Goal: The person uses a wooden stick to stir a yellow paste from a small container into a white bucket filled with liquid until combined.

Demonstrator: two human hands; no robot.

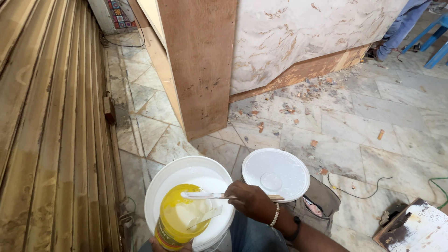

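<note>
Marble floor tiles, littered with wood chips, stretch from a metal roller shutter to a plywood counter faced with marble-pattern sheet. Low in the view, the right hand is closed around a thin wooden stick, its far end coated in white paste and lying across the mouth of a yellow tub. The left hand shows only as fingertips under the tub's base, so it seems to grip it from below, though how far the fingers wrap cannot be told. The tub holds pale creamy adhesive and is tilted over a large white bucket, which stands on the floor against the person's knees.

As I judge it, the tilt is the risk: a slip of the barely seen left hand could tip paste past the bucket rim onto the jeans or tiles. The loaded stick could also drip as it crosses the rim.

Just right of the bucket lies its white lid, flat, partly resting on a grey tool bag. A thin cable trails beyond, and a paint-stained board sits at the corner. Another person's legs in blue trousers stand near a blue chair far off.
</note>
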